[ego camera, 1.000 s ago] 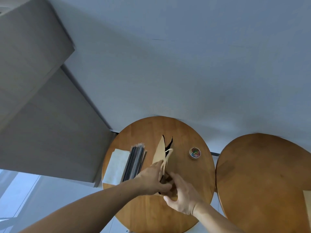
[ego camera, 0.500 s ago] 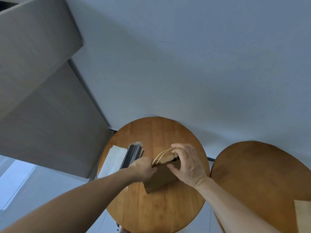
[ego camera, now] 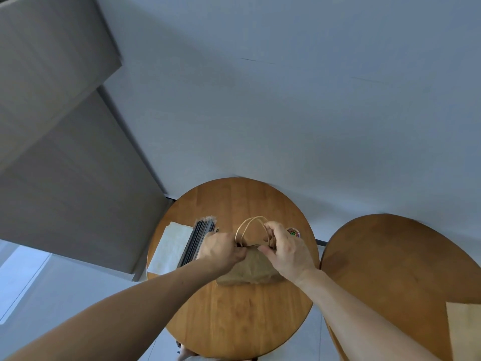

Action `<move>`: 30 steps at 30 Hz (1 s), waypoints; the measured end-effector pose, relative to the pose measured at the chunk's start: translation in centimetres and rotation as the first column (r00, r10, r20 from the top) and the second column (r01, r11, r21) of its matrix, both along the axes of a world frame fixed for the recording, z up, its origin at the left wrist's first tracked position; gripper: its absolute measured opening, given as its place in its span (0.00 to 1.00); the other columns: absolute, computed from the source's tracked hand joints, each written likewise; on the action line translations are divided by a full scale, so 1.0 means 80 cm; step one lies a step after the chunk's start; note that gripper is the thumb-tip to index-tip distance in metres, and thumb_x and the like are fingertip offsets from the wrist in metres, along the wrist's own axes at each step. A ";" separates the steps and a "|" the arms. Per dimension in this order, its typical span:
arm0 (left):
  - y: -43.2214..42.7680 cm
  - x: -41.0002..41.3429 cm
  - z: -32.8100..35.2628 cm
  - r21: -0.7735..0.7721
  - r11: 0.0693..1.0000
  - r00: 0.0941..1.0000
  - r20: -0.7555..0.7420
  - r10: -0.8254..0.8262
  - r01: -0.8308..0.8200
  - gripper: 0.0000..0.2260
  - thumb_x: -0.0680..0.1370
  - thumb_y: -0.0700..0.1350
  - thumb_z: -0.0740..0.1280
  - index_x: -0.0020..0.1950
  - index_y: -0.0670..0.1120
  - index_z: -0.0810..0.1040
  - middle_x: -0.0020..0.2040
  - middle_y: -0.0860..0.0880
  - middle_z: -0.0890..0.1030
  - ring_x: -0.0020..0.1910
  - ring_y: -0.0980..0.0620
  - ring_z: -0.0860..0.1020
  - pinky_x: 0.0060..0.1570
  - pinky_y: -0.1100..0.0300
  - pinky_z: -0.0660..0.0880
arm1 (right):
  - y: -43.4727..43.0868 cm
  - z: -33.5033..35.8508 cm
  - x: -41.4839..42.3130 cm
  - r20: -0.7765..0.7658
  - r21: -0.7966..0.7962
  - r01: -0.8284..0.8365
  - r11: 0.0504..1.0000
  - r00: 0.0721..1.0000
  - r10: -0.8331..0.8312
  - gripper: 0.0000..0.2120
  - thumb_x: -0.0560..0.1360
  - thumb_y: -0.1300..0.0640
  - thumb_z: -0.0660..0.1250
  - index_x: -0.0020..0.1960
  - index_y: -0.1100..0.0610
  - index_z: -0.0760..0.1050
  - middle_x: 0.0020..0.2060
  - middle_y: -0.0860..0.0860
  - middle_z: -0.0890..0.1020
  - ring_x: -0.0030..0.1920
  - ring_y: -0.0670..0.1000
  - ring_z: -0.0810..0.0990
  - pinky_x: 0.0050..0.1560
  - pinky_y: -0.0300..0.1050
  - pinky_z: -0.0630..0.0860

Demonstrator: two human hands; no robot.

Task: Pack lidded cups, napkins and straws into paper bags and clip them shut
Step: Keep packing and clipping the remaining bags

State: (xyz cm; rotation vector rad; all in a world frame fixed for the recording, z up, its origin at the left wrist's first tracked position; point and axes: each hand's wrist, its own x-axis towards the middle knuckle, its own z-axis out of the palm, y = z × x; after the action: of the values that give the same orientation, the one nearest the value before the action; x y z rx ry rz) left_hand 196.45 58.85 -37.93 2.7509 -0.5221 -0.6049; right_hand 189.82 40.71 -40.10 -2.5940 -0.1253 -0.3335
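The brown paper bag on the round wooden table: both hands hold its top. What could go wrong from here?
1. The left hand and the right hand pinch the top edge of the brown paper bag; pulling too hard could tear the paper.
2. The small round tub of coloured clips sits just beyond the right hand; a hasty reach might tip it.

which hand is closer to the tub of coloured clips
Right. The right hand partly hides the clip tub; the left hand is across the paper bag, beside the straws.
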 end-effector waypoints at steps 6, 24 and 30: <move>0.008 0.003 -0.011 -0.157 0.975 0.985 0.084 -0.147 0.159 0.11 0.81 0.55 0.64 0.50 0.52 0.83 0.41 0.51 0.84 0.42 0.50 0.80 0.54 0.57 0.69 | -0.010 -0.009 -0.003 -0.043 0.091 0.076 0.993 0.996 -0.072 0.20 0.68 0.52 0.79 0.46 0.53 0.69 0.32 0.43 0.75 0.28 0.43 0.76 0.26 0.35 0.74; -0.011 0.042 -0.037 -0.378 0.899 0.957 0.260 -0.126 0.221 0.05 0.73 0.43 0.72 0.39 0.52 0.81 0.30 0.60 0.75 0.34 0.60 0.71 0.49 0.48 0.74 | -0.143 -0.142 0.080 -0.626 -0.224 0.122 0.967 0.743 -0.239 0.11 0.74 0.63 0.59 0.36 0.55 0.76 0.34 0.51 0.78 0.36 0.51 0.77 0.32 0.44 0.69; -0.007 0.047 -0.043 -0.409 0.885 0.963 0.233 -0.135 0.223 0.09 0.73 0.39 0.74 0.38 0.51 0.78 0.31 0.71 0.64 0.40 0.67 0.66 0.52 0.62 0.64 | -0.157 -0.200 0.096 -0.628 -0.380 -0.050 0.924 0.747 -0.218 0.14 0.77 0.59 0.60 0.58 0.53 0.79 0.51 0.51 0.78 0.50 0.53 0.79 0.43 0.44 0.75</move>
State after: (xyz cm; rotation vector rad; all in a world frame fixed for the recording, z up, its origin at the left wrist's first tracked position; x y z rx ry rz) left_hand 200.20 58.31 -41.34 2.3607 -0.8529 -0.2129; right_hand 197.47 28.18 -56.11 -2.9270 0.2099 0.6687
